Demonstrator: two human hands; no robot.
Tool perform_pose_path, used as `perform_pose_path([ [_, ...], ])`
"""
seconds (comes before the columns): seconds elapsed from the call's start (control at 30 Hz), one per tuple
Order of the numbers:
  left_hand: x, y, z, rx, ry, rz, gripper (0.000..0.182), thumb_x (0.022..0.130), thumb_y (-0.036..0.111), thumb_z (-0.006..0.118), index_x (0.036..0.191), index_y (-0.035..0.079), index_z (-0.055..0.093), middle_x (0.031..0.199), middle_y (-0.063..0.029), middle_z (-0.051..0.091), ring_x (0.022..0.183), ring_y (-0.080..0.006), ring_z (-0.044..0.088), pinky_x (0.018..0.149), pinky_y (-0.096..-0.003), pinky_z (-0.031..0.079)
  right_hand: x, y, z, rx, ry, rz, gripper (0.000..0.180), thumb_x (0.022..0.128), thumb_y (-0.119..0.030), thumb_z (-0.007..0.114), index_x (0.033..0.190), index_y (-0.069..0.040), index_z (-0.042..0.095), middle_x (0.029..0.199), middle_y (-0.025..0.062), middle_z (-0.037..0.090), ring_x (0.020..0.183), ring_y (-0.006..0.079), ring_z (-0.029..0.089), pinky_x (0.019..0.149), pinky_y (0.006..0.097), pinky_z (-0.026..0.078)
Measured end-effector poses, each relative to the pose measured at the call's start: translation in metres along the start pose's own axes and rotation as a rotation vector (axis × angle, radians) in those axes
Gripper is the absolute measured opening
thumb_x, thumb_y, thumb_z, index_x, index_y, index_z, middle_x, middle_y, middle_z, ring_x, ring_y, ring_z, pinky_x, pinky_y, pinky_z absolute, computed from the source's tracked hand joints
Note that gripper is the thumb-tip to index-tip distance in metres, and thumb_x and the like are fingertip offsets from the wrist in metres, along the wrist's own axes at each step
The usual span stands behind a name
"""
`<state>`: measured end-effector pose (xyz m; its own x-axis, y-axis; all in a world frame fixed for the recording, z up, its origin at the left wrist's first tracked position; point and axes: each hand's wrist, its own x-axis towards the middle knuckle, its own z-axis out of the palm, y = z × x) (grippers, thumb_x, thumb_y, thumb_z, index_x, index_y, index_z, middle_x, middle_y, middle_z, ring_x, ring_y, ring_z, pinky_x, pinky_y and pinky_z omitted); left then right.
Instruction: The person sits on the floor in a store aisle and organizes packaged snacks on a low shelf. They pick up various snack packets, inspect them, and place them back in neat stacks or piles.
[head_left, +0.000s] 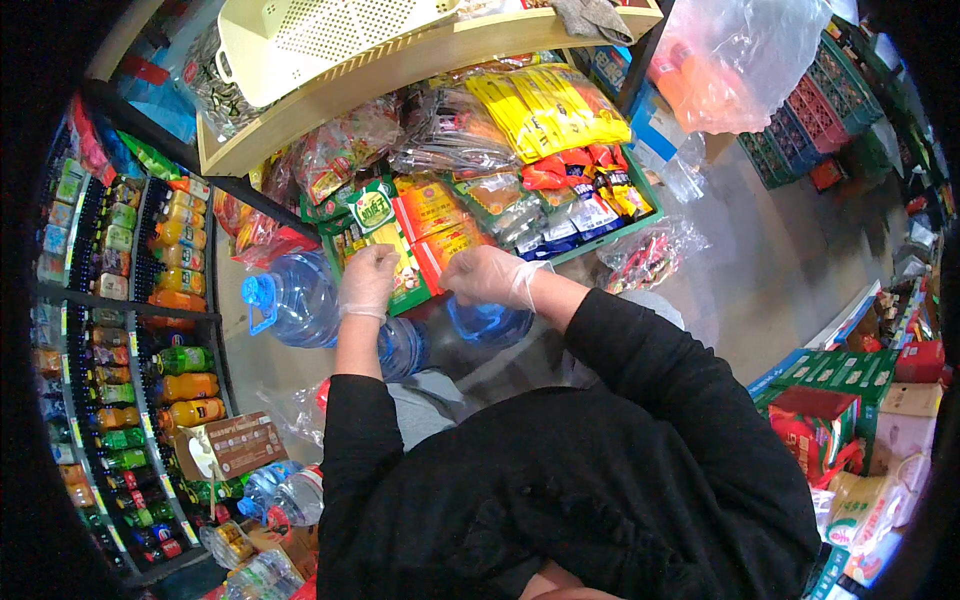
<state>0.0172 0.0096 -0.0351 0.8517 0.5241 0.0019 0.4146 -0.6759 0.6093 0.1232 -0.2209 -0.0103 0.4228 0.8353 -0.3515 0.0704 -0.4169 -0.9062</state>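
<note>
My left hand (369, 279), in a clear disposable glove, is at the left edge of a green snack packet (379, 214) and appears to pinch it; the fingertips are partly hidden. My right hand (480, 276), gloved too, has its fingers bent together over the lower part of an orange and red snack packet (435, 214). Whether it grips that packet cannot be told. Both packets lie at the front of a green plastic crate (615, 238). Behind them are a stack of yellow packets (551, 112), clear-wrapped snacks (454, 131) and blue-and-white packets (577, 217).
Large blue-capped water bottles (300, 300) stand on the floor before the crate. A wooden shelf (420, 52) with a cream perforated basket (300, 45) overhangs it. Drink shelves (142, 307) line the left; stacked crates (814, 112) and green cartons (847, 382) are at right.
</note>
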Motion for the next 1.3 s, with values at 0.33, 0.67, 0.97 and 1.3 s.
perform_pose_path([
  [0.33, -0.028, 0.04, 0.005, -0.181, -0.138, -0.081, 0.028, 0.093, 0.02, 0.069, 0.111, -0.002, 0.073, 0.094, -0.0125, 0.076, 0.086, -0.0175, 0.072, 0.081, -0.0305, 0.055, 0.013, 0.017, -0.04, -0.098, 0.236, -0.551, 0.029, 0.099, -0.029, 0.061, 0.104, -0.004, 0.074, 0.079, 0.0051, 0.069, 0.067, 0.0144, 0.064, 0.062, 0.0299, 0.053],
  [0.67, -0.053, 0.045, 0.02, -0.346, -0.159, -0.102, 0.026, 0.097, 0.016, 0.067, 0.115, -0.002, 0.071, 0.105, -0.0084, 0.075, 0.095, -0.014, 0.07, 0.087, -0.0288, 0.054, 0.058, 0.097, -0.183, 1.528, 0.897, -0.068, 0.022, 0.103, -0.027, 0.057, 0.115, -0.01, 0.061, 0.104, 0.0089, 0.065, 0.088, 0.0242, 0.06, 0.077, 0.0347, 0.049],
  [0.97, -0.03, 0.044, 0.036, -0.341, -0.256, -0.131, 0.029, 0.097, 0.013, 0.064, 0.119, -0.004, 0.068, 0.107, -0.0101, 0.074, 0.098, -0.0163, 0.071, 0.09, -0.0297, 0.054, 0.072, 0.095, -0.197, 1.68, 0.775, -0.238, 0.052, 0.103, -0.036, 0.058, 0.146, -0.011, 0.046, 0.147, 0.0143, 0.056, 0.137, 0.0343, 0.051, 0.118, 0.0542, 0.033],
  [1.3, -0.018, 0.044, 0.035, -0.367, -0.276, -0.146, 0.029, 0.097, 0.014, 0.065, 0.119, -0.005, 0.068, 0.108, -0.0104, 0.074, 0.1, -0.0162, 0.07, 0.091, -0.0297, 0.054, 0.074, 0.085, -0.209, 1.579, 0.689, -0.215, 0.083, 0.091, -0.075, 0.054, 0.152, -0.02, 0.043, 0.151, 0.0109, 0.052, 0.138, 0.0327, 0.047, 0.114, 0.0533, 0.028],
])
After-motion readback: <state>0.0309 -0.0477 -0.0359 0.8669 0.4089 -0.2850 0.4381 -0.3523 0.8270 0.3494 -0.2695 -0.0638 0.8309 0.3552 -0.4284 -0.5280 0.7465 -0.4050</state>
